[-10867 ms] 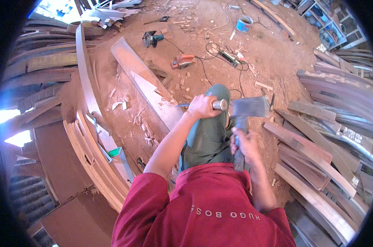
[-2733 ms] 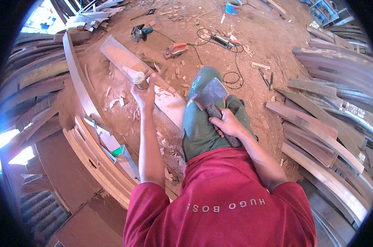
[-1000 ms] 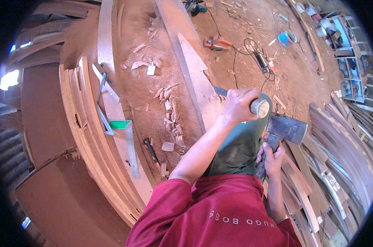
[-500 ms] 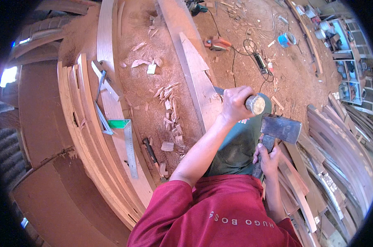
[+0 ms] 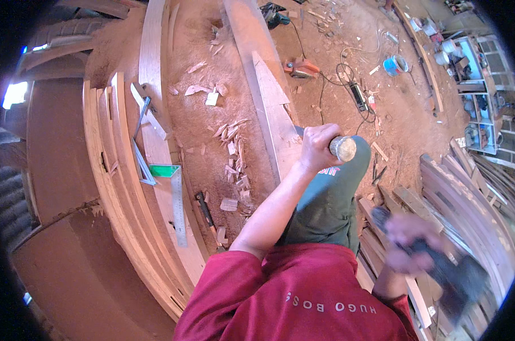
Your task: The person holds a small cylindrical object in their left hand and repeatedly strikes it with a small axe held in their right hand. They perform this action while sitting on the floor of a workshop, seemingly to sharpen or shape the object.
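My left hand point(image 5: 319, 146) is wrapped round the handle of a chisel point(image 5: 344, 149), whose round butt end points toward me. The chisel's blade is mostly hidden behind the hand, against the edge of a long pale board point(image 5: 281, 139) beside my leg. Out to the right, my right hand point(image 5: 411, 236) grips a dark mallet point(image 5: 465, 281) by its handle. Both that hand and the mallet are smeared by motion, with the block-shaped head low and well away from the chisel.
On a plank at left lie a square with a green stock point(image 5: 164, 170) and a sliding bevel point(image 5: 137, 133). A black-handled hammer point(image 5: 205, 211) is among wood chips point(image 5: 235, 136). An orange power tool point(image 5: 302, 69), a power strip point(image 5: 358, 96) and a blue bucket point(image 5: 395, 65) stand farther off. Stacked boards point(image 5: 473, 204) fill the right.
My right hand has swung the mallet away from the chisel, outward and down to the right. The left hand keeps its grip on the chisel, shifted only slightly left in the picture.
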A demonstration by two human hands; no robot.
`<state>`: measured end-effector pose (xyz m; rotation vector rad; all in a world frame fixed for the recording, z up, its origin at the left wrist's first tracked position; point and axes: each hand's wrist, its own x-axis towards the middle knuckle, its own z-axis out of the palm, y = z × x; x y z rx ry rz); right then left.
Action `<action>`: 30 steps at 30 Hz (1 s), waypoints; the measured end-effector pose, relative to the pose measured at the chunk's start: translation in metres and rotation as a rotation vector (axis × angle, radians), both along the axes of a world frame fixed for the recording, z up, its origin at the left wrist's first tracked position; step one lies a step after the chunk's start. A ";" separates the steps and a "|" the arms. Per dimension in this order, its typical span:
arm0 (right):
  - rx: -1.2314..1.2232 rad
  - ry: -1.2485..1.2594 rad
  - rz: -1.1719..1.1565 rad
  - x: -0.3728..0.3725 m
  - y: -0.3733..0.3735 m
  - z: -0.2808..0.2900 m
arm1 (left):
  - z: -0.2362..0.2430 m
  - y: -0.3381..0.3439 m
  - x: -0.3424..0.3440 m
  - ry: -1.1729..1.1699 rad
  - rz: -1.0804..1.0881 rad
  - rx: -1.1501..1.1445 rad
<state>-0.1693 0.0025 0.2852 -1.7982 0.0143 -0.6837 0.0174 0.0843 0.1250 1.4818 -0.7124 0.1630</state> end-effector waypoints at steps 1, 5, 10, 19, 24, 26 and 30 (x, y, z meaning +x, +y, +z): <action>-0.160 0.233 -0.020 -0.022 -0.012 -0.038 | 0.000 -0.001 -0.002 0.000 -0.019 -0.005; -0.489 0.817 -0.131 0.026 0.001 -0.018 | -0.008 0.004 0.002 -0.021 -0.016 0.070; 0.044 0.333 -0.212 -0.005 0.001 0.022 | -0.009 0.003 0.001 -0.009 0.008 0.073; -0.244 0.810 -0.209 0.004 -0.005 -0.034 | -0.018 0.005 0.003 -0.030 0.062 0.150; 0.365 -0.068 -0.083 0.020 0.010 0.045 | -0.023 0.010 -0.008 0.020 0.028 0.098; 0.022 0.128 -0.186 0.012 0.005 0.007 | -0.011 0.008 -0.004 0.003 0.014 0.096; -0.382 0.848 -0.183 0.030 -0.005 -0.052 | -0.018 0.008 -0.002 0.012 0.002 0.164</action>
